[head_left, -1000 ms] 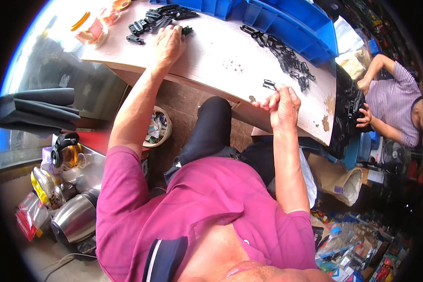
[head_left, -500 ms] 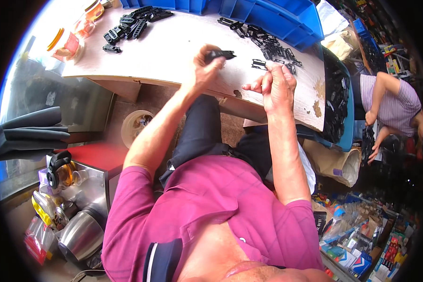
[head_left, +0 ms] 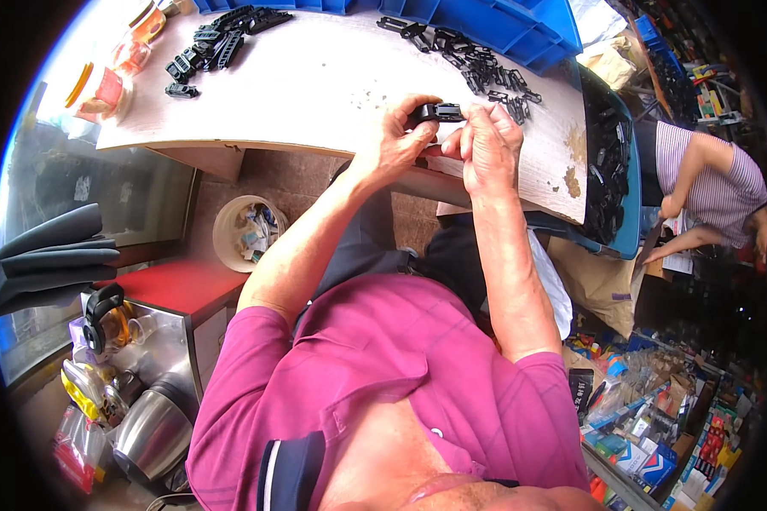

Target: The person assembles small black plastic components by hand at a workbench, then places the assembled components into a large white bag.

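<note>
Tabletop (head_left: pixel 315 89) lies open between the left black heap (head_left: pixel 227 49) and right black heap (head_left: pixel 477 65), blue bins (head_left: pixel 520 34) blocking behind.

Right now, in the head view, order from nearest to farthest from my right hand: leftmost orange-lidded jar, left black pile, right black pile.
1. Right black pile, just beyond your right hand.
2. Left black pile, table's left side.
3. Leftmost orange-lidded jar, farther left.
</note>
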{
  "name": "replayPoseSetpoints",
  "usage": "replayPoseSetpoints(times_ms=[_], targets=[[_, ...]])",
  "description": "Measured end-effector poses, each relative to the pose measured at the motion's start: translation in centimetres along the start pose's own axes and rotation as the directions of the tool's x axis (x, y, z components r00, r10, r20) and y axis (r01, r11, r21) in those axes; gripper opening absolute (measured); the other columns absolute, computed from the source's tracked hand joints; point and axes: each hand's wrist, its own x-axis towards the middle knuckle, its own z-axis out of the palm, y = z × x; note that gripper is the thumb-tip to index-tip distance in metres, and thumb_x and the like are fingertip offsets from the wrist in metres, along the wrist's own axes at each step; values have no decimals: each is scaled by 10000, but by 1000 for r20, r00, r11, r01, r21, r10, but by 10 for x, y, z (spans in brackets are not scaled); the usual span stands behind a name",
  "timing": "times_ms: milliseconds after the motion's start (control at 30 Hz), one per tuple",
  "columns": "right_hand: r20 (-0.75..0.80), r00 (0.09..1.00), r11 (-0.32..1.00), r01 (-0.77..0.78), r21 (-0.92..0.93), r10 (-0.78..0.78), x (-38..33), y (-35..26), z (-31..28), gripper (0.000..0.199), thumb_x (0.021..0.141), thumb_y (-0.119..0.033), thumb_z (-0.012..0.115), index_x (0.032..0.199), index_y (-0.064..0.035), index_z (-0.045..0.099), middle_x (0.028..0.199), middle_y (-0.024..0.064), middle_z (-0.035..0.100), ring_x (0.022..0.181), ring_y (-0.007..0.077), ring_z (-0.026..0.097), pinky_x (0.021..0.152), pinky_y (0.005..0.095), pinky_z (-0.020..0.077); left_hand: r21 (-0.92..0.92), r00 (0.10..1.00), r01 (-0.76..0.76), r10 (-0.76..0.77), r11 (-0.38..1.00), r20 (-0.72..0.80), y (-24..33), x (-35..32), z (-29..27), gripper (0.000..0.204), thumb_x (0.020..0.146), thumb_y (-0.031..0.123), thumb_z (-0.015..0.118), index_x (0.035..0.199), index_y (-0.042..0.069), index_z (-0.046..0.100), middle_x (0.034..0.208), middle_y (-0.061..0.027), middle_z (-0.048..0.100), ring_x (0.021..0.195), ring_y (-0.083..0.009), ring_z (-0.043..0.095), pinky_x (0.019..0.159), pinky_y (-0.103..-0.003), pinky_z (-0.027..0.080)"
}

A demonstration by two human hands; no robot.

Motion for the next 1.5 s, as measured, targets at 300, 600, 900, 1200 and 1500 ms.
replayPoseSetpoints(times_ms=[300, 600, 900, 1200, 1500], targets=[[-49, 999, 1000, -13, -12, 13, -2, 6, 2, 120, 843, -94, 661, 778, -26, 587, 510, 21, 531, 366, 94, 466, 379, 215, 346, 95, 997, -73, 71, 993, 30, -1, -2, 0, 348, 905, 85, 579, 1251, 56, 557, 853, -16, 601, 659, -69, 563, 554, -230, 485], [-61, 983, 978, -181, -101, 176, 3, 2, 15, 122, 786, -79, 696, 779, -23, 588, 606, 23, 554, 403, 79, 437, 370, 257, 406, -47, 980, -88, 78, 995, -181, 8, 2, 6, 150, 903, 164, 659, 982, 37, 676, 726, 25, 601, 597, -43, 500, 526, -218, 423], [-192, 966, 925, -226, -306, 173, 56, 1, 35, 167, 823, -110, 660, 914, -12, 559, 651, 61, 550, 412, 151, 542, 395, 367, 557, -75, 930, -44, 14, 996, -367, 14, 11, -47, 207, 903, 182, 689, 1058, 52, 648, 743, 13, 591, 582, -43, 509, 502, -193, 431], [-285, 949, 618, -304, -725, 133, 119, 22, 68, 311, 779, -192, 718, 1057, -59, 674, 720, 121, 680, 494, 191, 648, 415, 329, 564, -177, 939, -132, 66, 975, -336, 8, 12, -53, 339, 869, 114, 706, 1172, 18, 589, 911, -50, 649, 743, -89, 607, 553, -224, 539], [-250, 935, 798, -346, -494, 251, 122, 21, 51, 166, 814, -166, 671, 903, -29, 642, 548, 55, 531, 411, 179, 556, 416, 374, 562, -176, 916, -155, 75, 972, -394, 11, 14, -53, 338, 904, 115, 678, 1195, -14, 564, 815, -48, 616, 624, -94, 591, 574, -241, 554]])
